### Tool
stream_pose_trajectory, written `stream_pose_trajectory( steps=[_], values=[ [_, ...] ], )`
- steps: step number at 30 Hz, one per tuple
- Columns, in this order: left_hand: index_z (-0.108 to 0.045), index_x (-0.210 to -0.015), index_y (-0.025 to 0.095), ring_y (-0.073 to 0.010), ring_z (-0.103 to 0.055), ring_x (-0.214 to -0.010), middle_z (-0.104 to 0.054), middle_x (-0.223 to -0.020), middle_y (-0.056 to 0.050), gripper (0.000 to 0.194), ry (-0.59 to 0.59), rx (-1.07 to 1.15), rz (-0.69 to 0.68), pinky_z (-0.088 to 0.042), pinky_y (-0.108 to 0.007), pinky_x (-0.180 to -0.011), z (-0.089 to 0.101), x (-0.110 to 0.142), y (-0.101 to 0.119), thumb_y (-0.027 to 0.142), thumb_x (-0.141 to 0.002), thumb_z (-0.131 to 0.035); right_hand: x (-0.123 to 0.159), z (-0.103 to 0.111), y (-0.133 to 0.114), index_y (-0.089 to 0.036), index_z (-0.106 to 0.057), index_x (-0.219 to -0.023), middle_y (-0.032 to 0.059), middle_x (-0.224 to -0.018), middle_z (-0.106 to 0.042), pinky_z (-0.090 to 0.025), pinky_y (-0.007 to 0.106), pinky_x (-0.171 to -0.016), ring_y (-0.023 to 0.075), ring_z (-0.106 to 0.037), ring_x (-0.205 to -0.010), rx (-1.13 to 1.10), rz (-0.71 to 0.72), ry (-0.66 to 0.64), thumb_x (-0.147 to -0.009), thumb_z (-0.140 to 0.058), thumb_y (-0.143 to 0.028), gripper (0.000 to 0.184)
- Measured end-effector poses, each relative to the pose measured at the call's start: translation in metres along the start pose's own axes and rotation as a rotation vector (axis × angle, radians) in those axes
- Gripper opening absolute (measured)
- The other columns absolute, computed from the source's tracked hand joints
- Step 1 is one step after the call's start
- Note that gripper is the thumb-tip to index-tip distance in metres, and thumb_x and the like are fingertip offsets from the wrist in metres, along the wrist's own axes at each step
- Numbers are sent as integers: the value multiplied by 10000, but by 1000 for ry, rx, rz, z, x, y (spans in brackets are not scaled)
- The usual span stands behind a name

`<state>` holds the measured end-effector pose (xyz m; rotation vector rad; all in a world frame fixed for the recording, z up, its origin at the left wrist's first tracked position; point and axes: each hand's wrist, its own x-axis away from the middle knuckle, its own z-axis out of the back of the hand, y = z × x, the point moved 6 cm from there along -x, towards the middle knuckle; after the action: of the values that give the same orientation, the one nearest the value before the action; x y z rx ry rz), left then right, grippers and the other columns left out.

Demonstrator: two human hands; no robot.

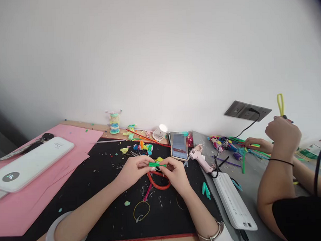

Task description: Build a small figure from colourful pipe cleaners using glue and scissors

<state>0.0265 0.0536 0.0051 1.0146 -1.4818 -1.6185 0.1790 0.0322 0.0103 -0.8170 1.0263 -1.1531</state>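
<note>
My left hand (134,170) and my right hand (176,172) meet over a black mat (105,206). Between their fingertips they pinch a short bundle of green pipe cleaner (158,165), one hand at each end. Just below lies a red ring (163,187), partly covered by my right fingers. A yellow piece (159,159) shows right behind the green one. Near my wrists rest a magenta pipe cleaner (147,193) and a tan rubber band (134,214). Beyond my left hand is a colourful pipe-cleaner figure (144,146).
A phone (179,148), a pink glue gun (201,160) and a white power strip (234,202) stand to the right. At left, a white power bank (33,163) lies on pink paper (66,138). A co-worker's raised hand (283,132) holds a yellow loop.
</note>
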Motion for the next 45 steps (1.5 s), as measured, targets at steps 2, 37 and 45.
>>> stream_pose_trajectory(
  steps=[2, 37, 45],
  values=[
    [-657, -841, 164, -215, -684, -839, -732, -878, -64, 155, 7, -10, -3, -519, -346, -835, 0, 0, 1, 235, -704, -657, 0, -1, -1, -174, -618, -736, -1, -680, -598, -403, 214, -500, 103, -506, -536, -1, 0, -1, -738, -623, -230, 56],
    [-650, -807, 145, -236, -689, -809, -734, -817, -81, 235, 52, 13, 56, -524, -384, -816, 6, 0, -3, 308, -650, -710, -3, -2, 5, -175, -632, -724, -8, -594, -617, -485, 239, -547, 125, -584, -540, -177, -53, -33, -738, -623, -249, 75],
    [-641, -792, 145, -240, -688, -821, -733, -831, -83, 217, 80, 17, 41, -523, -390, -818, 9, 0, -4, 295, -652, -712, -6, -3, 4, -173, -633, -717, -18, -576, -619, -470, 226, -537, 114, -580, -522, -232, -62, -34, -719, -635, -204, 31]
  ],
)
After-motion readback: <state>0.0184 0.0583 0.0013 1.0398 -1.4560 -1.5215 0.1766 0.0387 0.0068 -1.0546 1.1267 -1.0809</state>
